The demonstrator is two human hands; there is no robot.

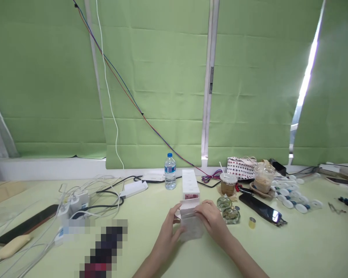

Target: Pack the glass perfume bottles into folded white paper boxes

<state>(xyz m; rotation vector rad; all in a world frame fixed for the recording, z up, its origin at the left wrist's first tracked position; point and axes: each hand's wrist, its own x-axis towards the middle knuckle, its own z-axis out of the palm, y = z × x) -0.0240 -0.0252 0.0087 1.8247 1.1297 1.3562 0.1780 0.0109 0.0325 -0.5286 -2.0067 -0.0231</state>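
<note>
Both my hands hold a small white carton [191, 227] with a flap standing up at its far end. My left hand [169, 231] grips its left side, thumb on the near face and fingers curled behind. My right hand [211, 218] pinches the flap and the right edge with bent fingers. The carton's inside is hidden from me. Just beyond stands a long white box [189, 181] with a pink-patterned near end. Right of my right hand lie two greenish glass bottles [231, 215] and a small gold cap [252, 222].
A water bottle [170, 173] stands at the back. To the right are drink cups [228, 187], a black phone [261, 208] and several white-capped containers [288, 202]. Cables, a power strip [75, 202] and another phone [27, 226] lie left. Green blinds [156, 77] hang behind.
</note>
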